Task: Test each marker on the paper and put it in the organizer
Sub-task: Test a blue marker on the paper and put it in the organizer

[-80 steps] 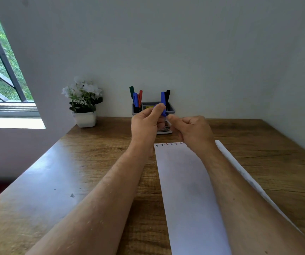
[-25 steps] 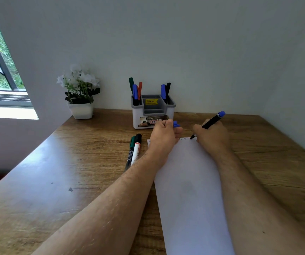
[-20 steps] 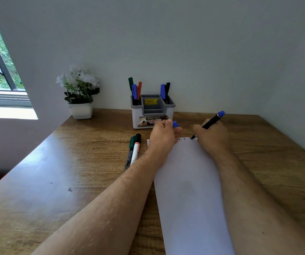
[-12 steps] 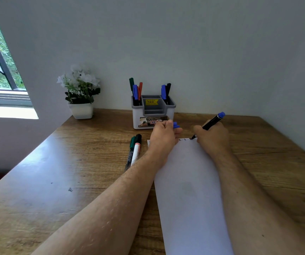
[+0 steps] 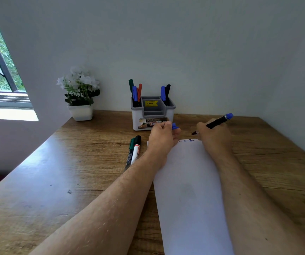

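While our right hand grips the blue marker with its tip lifted just past the top edge of the paper, we judge this marker's test done or nearly so: a fresh blue scribble sits at that edge beside smaller marks. Our left hand rests on the paper's top left corner, fingers curled round the blue cap, so capping comes next, then the drop into the organizer at the back of the worktop. Five markers already stand in it: three in the left compartment, two in the right. Two more, one green-capped and one black-capped, lie side by side on the worktop just left of the paper, seemingly untested. We reckon we are past halfway, with this marker to stow and two left.
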A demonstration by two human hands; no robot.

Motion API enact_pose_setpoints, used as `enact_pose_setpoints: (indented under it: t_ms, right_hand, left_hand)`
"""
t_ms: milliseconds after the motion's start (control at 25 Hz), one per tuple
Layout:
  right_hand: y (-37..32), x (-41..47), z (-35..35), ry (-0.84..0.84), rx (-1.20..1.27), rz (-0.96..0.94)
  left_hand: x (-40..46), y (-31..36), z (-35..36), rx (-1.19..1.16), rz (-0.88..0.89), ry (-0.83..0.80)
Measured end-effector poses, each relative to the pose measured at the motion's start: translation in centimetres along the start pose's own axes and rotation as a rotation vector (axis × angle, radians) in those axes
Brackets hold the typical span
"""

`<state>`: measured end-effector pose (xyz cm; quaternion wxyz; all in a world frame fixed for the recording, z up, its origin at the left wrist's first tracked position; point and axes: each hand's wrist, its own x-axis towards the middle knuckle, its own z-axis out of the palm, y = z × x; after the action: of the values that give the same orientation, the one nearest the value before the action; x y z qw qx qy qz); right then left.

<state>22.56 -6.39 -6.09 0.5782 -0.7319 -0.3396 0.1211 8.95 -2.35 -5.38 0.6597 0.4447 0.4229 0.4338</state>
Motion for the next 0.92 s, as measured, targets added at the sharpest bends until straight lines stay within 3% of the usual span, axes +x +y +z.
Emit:
enact_pose_setpoints:
  t_ms: [120, 200, 520, 760, 920]
  right_hand:
    - [-1.1, -0.4, 0.0, -0.137, 0.407, 0.104]
    - [-1.6, -0.9, 0.1, -0.251, 0.525, 0.131]
    - [-1.9, -1.3, 0.9, -0.373, 0.577, 0.107]
    - [-2.2, -1.5, 0.7, -0.387, 0.596, 0.037]
    - [-2.5, -2.0, 0.3, -0.435, 0.697, 0.038]
  left_hand:
    - [-0.1, 0.3, -0.2, -0.138, -0.038, 0.008]
    - [-0.1, 0.5, -0.3, -0.189, -0.051, 0.021]
    - [-0.6, 0.7, -0.5, -0.256, -0.008, -0.047]
    - [-0.7, 0.4, -0.5, -0.091, 0.100, -0.097]
    - [-0.6, 0.6, -0.9, -0.129, 0.141, -0.070]
